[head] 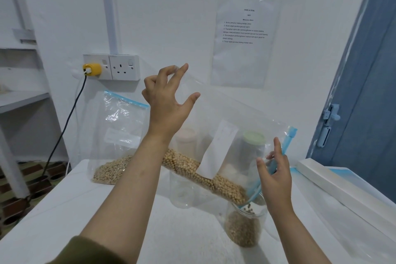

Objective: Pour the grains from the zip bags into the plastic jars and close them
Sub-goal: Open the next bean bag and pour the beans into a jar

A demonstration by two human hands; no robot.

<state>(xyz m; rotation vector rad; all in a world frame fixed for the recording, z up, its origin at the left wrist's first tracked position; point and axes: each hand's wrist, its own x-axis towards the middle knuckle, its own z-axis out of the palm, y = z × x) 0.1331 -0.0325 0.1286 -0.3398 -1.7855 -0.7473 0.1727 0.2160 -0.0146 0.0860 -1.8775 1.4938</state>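
A clear zip bag (231, 118) with a blue zip strip hangs tilted over the table, round tan grains gathered along its lower edge. My left hand (169, 100) pinches the bag's raised bottom corner between fingertips. My right hand (276, 178) grips the blue zip edge low at the right, the mouth pointed down into an open plastic jar (244, 227). Grains fall into that jar, which is partly filled. An empty clear jar (182, 191) stands behind the bag. A second zip bag (116, 135) with grains leans on the wall at the left.
Seen through the bag, a green-lidded jar (254, 141) and a pale-lidded jar (186, 137) stand near the wall. A white tray-like edge (334, 180) lies at the right. A wall socket (111, 66) with a yellow plug and black cable is at the left.
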